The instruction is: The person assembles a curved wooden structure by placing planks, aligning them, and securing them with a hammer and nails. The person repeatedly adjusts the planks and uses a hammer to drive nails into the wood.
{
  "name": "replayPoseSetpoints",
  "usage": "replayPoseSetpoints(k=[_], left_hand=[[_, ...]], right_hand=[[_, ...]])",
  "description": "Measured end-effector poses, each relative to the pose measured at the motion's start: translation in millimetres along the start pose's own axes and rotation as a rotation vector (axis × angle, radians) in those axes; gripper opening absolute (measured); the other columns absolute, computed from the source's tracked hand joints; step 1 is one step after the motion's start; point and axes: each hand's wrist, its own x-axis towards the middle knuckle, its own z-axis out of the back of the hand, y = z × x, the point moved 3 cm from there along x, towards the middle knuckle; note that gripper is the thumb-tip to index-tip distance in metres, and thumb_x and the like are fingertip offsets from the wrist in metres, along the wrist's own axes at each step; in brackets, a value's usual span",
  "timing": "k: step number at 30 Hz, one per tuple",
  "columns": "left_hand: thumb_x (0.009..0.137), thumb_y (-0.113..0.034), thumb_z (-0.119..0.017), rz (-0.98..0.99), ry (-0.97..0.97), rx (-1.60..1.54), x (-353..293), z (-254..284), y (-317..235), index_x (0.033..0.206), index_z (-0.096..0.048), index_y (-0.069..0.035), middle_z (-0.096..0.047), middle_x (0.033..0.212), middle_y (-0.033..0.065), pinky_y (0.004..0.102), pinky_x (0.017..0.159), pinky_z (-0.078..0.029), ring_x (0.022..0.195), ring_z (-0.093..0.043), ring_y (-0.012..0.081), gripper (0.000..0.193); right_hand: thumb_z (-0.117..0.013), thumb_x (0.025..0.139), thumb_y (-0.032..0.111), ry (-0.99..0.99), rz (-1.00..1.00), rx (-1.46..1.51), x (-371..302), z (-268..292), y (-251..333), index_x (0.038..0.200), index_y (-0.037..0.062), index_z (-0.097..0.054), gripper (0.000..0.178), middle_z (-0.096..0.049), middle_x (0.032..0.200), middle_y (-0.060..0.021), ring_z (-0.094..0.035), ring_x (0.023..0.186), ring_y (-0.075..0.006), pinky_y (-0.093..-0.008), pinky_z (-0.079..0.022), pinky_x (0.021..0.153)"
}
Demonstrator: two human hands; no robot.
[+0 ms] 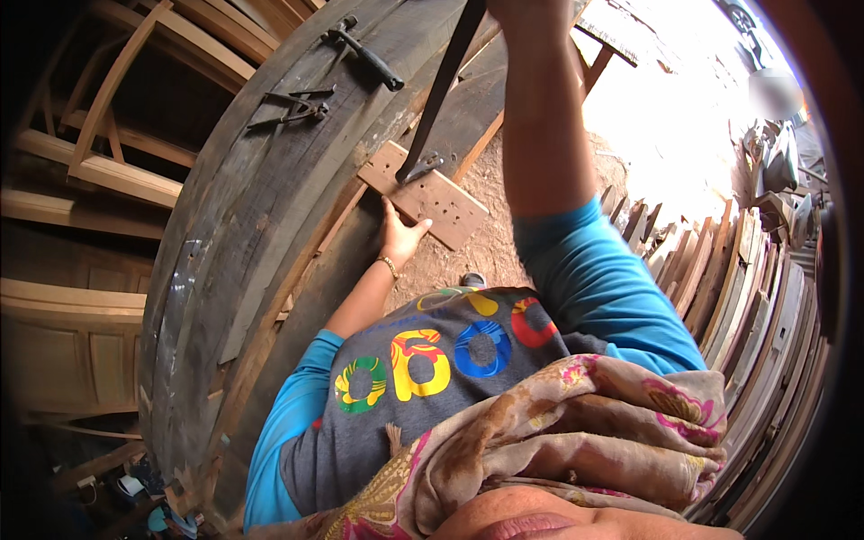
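Note:
A short flat wooden board (pixel 459 216) with several small dark holes lies across the edge of the dark workbench, its right end over the ground. My left hand (pixel 402 236) grips the board's near edge, thumb and a fingertip showing and the other fingers hidden. The lower end of a long dark pry bar (pixel 443 94) rests on the board, beside a small metal claw-like piece (pixel 423 167). High at the top edge, my right hand (pixel 529 11) is closed around the bar's upper part; the picture cuts off some of it.
On the bench's thick dark planks (pixel 243 207) lie a hammer (pixel 369 58) and metal pincers (pixel 292 108). Wooden frames (pixel 117 171) and panelled doors (pixel 81 360) stand to the left. At the right, many upright wood boards (pixel 747 279) are stacked beside bright ground.

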Motion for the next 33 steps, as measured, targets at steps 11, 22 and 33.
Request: replayPoseSetpoints(k=[11,22,33], left_hand=[[0.078,-0.025,-0.078,-0.122,0.131,0.103,-81.1,134.8,-16.5,0.151,0.003,-0.005,-0.034,0.141,0.0246,0.0414,0.102,-0.04,0.128,-0.041,0.0317,0.111],[0.072,-0.05,-0.069,0.15,-0.128,1.12,-218.1,264.1,152.8,0.149,-0.006,-0.045,-0.008,0.156,0.0123,0.0691,0.108,-0.008,0.145,-0.008,0.0359,0.1],[0.087,-0.044,-0.053,-0.168,-0.32,1.214,-212.8,260.9,172.4,0.15,-0.021,-0.031,-0.026,0.146,0.0208,0.0718,0.102,-0.017,0.135,-0.027,0.0405,0.072]], right_hand=[[-0.041,0.097,0.015,0.312,0.287,-0.092,138.4,-76.8,-55.3,0.12,0.0089,-0.052,0.027,-0.056,0.078,-0.005,-0.056,0.069,-0.0183,-0.032,-0.046,0.056],[-0.042,0.096,0.013,0.27,0.552,-0.323,18.5,-114.9,4.6,0.116,0.0073,-0.053,0.024,-0.056,0.077,-0.0051,-0.056,0.068,-0.0171,-0.0309,-0.046,0.056],[-0.045,0.094,0.012,0.347,0.569,-0.357,-16.3,-144.5,1.0,0.111,0.0059,-0.055,0.021,-0.056,0.077,-0.0055,-0.056,0.068,-0.0169,-0.0307,-0.046,0.056]])
